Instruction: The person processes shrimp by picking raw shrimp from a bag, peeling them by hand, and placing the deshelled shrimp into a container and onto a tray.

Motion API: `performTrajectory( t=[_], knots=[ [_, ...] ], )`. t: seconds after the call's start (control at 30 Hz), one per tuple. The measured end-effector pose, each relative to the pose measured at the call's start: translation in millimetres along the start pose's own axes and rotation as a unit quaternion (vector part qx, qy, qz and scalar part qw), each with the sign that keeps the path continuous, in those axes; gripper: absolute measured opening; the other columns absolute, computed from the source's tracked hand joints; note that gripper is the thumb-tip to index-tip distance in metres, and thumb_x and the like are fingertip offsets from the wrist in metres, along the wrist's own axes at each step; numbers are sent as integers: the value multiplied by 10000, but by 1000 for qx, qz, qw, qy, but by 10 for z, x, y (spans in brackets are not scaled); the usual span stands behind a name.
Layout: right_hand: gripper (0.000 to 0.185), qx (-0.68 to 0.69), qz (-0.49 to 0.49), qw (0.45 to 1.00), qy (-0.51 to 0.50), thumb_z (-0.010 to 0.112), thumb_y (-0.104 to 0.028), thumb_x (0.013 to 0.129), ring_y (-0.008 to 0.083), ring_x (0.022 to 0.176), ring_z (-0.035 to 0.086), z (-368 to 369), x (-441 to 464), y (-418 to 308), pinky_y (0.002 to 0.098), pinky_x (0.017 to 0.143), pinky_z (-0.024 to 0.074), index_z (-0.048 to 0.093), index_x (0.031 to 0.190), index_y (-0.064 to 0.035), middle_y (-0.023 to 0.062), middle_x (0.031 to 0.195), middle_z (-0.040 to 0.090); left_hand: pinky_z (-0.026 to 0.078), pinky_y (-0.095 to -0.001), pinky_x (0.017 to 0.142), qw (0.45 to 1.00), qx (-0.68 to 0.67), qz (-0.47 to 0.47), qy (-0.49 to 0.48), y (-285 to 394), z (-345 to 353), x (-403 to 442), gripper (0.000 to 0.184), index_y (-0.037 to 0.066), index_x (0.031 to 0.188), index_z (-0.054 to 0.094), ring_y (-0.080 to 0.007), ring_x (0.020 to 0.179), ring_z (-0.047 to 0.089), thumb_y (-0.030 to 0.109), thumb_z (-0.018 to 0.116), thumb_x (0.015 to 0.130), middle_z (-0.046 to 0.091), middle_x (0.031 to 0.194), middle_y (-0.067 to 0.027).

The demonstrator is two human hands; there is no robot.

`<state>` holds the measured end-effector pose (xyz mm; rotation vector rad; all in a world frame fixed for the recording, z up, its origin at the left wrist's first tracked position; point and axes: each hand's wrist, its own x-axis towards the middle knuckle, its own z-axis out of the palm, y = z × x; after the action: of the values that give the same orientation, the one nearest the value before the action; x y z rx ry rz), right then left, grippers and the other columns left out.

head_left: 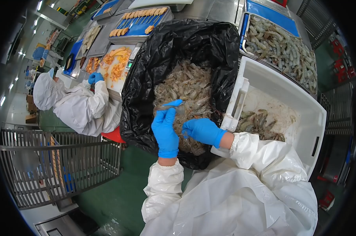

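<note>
My left hand (164, 131), in a blue glove, is raised over a bin lined with a black plastic bag (140, 94). Its fingers pinch a small greyish piece that looks like a shrimp (162, 107), mostly hidden by the glove. Close beside it on the right, my right hand (204, 131), also gloved in blue, has its fingers curled together and pointing toward the left hand. Whatever lies between the right fingertips is too small to make out. Below both hands, a heap of shrimp shells and heads (186, 84) fills the bag.
At right, a white plastic tub (305, 114) holds some whole shrimp (260, 124). Behind it stands a tray piled with shrimp (280, 47). A co-worker in white (79, 102) works at a board of orange pieces (117, 69) at left. A metal rack (64, 165) stands lower left.
</note>
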<state>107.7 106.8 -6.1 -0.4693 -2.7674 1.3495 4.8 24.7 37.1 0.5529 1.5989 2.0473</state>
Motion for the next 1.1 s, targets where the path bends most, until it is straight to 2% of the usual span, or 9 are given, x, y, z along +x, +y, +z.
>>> performTrajectory(
  t=[0.13, 0.23, 0.4, 0.43, 0.5, 0.6, 0.73, 0.87, 1.1],
  knots=[
    [193, -22, -57, 983, 170, 628, -161, 774, 332, 731, 617, 18, 114, 73, 426, 642, 492, 651, 965, -153, 110, 800, 634, 480, -266, 750, 998, 29, -35, 53, 48, -143, 97, 195, -4, 1003, 660, -118, 797, 613, 156, 600, 908, 681, 1007, -92],
    [349, -108, -25, 990, 92, 611, -106, 757, 332, 737, 615, -12, 179, 112, 438, 623, 489, 627, 1096, -184, 120, 808, 625, 468, -255, 726, 991, 91, -55, 81, 17, -248, 125, 190, -8, 982, 672, -115, 757, 610, 147, 586, 912, 686, 947, -80],
    [545, -76, -76, 975, 196, 592, -75, 757, 345, 685, 622, 38, 111, 102, 426, 584, 494, 525, 1279, -216, 157, 792, 638, 449, -231, 724, 965, 255, 15, 52, 99, -185, 87, 217, -53, 976, 678, -91, 776, 568, 119, 564, 911, 666, 881, -49],
    [577, -121, -62, 985, 108, 581, -87, 760, 334, 826, 627, -100, 59, 0, 424, 745, 504, 474, 1324, -152, 174, 967, 637, 447, -233, 716, 972, 231, 28, 18, 76, -178, 119, 229, -50, 1007, 672, -84, 769, 563, 125, 558, 916, 672, 910, -57],
    [569, -240, -112, 948, 179, 576, -129, 773, 272, 1179, 482, -50, -150, -40, 473, 1094, 256, 450, 1325, -69, 117, 1359, 444, 433, -213, 679, 972, 236, 12, -16, 209, -42, 179, 243, -40, 1007, 661, -76, 746, 571, 163, 554, 927, 679, 935, -65],
    [506, -183, -229, 924, 246, 575, -148, 776, 251, 1139, 517, -210, -463, 37, 430, 1048, 344, 521, 1277, -111, 97, 1242, 546, 438, -209, 667, 972, 213, -34, -95, 377, 330, 253, 274, -27, 1068, 635, -97, 747, 601, 191, 531, 940, 672, 970, -75],
    [306, -133, 44, 969, 202, 596, -137, 757, 330, 704, 625, -936, -1357, 674, 457, 608, 512, 658, 1056, -158, 145, 753, 628, 459, -218, 697, 957, 179, -86, -211, 350, 1155, 370, 312, -22, 1135, 595, -122, 798, 634, 214, 515, 948, 662, 1020, -86],
    [78, -216, 267, 863, 369, 577, -77, 733, 362, 746, 624, -754, -1994, 2355, 449, 642, 503, 644, 772, -80, 169, 763, 625, 478, -242, 763, 935, 93, -139, -313, -19, 2135, 544, 328, -20, 1168, 572, -155, 904, 648, 218, 510, 950, 654, 1076, -97],
    [96, -241, 370, 890, 112, 616, -79, 706, 308, 806, 648, -839, -2609, 2503, 423, 705, 482, 655, 794, -72, 142, 802, 646, 479, -329, 937, 906, -96, -188, -368, -855, 3955, 954, 375, -62, 1231, 486, -278, 1152, 555, 202, 481, 964, 579, 1197, -183]
  ],
)
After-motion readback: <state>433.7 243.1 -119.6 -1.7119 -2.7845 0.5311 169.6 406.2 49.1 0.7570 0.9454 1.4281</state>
